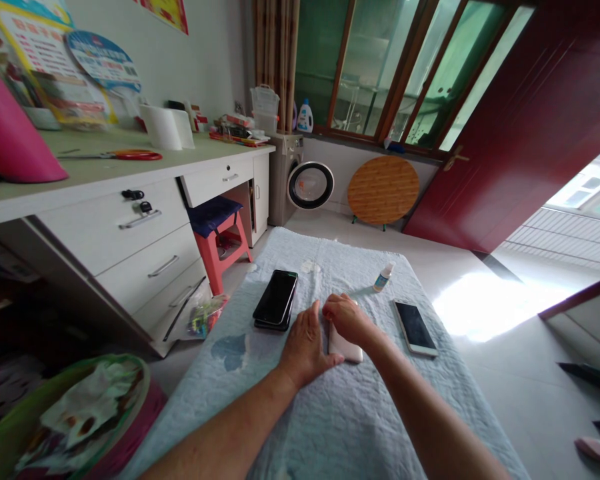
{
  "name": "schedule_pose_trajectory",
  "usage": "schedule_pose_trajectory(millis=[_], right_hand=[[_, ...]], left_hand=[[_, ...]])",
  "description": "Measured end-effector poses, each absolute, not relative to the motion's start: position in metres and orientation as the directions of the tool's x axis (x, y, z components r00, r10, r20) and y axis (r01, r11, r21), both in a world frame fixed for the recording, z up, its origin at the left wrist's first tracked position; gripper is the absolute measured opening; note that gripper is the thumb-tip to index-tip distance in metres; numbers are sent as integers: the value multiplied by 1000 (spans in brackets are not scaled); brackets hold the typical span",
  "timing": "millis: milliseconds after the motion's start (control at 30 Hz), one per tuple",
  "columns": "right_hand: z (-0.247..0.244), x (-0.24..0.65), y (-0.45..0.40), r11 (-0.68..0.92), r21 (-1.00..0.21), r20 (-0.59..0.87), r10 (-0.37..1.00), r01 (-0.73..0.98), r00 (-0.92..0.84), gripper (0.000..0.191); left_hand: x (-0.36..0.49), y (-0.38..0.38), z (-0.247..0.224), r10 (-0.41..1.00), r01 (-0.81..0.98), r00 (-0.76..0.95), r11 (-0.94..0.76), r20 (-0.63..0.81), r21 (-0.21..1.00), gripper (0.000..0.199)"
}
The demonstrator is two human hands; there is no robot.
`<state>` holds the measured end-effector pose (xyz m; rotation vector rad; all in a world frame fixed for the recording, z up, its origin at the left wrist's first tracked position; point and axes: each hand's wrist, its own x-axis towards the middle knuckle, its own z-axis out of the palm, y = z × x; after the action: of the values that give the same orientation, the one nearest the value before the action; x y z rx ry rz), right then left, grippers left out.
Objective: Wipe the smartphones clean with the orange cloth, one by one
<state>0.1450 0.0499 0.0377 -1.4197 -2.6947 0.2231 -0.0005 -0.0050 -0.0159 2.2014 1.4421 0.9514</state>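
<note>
A light-coloured phone [346, 348] lies on the pale blue cloth [360, 420], partly hidden under my right hand [347, 319]. The fingers of that hand are curled down on its upper part; whatever they may pinch is too small to make out. Beside its left edge rests my left hand [307, 347], fingers spread and the thumb at the phone's lower end. Stacked dark phones [276, 298] lie to the left. On the right is a white-framed phone [415, 328] with a dark screen. A small spray bottle [383, 277] stands behind, near the cloth's far right.
A white desk [163, 223] runs along the left, with scissors [130, 155] and a paper roll [165, 127] on top. Below are a pink stool [219, 250] and a waste bin [153, 393]. Behind stand a washing machine [281, 187] and a round wooden board [383, 190].
</note>
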Motion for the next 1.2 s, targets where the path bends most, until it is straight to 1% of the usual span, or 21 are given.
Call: schedule_pose_trajectory(millis=[200,400,500,667,833,1000,1033,1100,1200], right_hand=[[37,145,27,546,-334,10,817,768,-577,20],[38,146,8,510,-450,7,823,733,-568,19],[42,146,2,458,-524,-18,837,718,-547,20],[49,153,-4,429,-651,-12,819,626,-573,22],[50,161,-9,410,-682,-9,824,605,-567,21],[50,162,-13,382,-704,-10,837,598,-547,21],[50,161,-14,374,-708,-11,842,599,-539,21],[50,161,-15,356,-720,-15,851,596,-525,21],[48,161,-17,324,-724,-24,870,609,-492,22]], left_hand=[[-2,-5,-15,904,667,272,-424,329,612,115],[-2,-3,-16,896,671,278,-439,346,597,106],[-4,-1,-14,890,669,316,-454,328,588,103],[-9,2,-7,868,655,411,-494,278,572,99],[-12,4,-3,849,652,468,-519,244,553,89],[-13,2,1,828,655,519,-544,211,524,68],[-12,1,2,824,654,528,-550,207,520,66],[-11,-1,3,811,648,552,-563,192,513,71],[-7,-3,1,810,653,556,-565,187,505,86]])
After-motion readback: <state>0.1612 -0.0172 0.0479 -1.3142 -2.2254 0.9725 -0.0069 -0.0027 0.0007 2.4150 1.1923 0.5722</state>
